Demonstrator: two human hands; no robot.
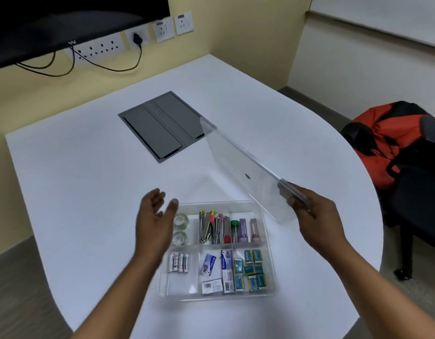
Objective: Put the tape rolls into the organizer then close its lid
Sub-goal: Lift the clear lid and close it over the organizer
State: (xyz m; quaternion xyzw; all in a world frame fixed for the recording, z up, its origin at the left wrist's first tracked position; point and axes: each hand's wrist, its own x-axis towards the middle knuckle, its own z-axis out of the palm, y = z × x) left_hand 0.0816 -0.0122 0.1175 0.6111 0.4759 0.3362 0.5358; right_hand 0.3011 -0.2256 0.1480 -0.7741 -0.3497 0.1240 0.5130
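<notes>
One camera is sitting on the person's head, looking forward and down at the white table (pixel 89 182). It is staying close above the hands. The wall is showing far behind.

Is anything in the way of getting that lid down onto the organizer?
The left hand hovers open over the organizer's far-left corner, above the tape rolls. The right hand holds the lid raised. Nothing else intervenes.

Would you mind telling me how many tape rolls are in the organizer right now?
2. Both sit in the organizer's far-left compartment: one tape roll farther away, the other just nearer. The left hand overlaps that corner, so another could be hidden.
</notes>
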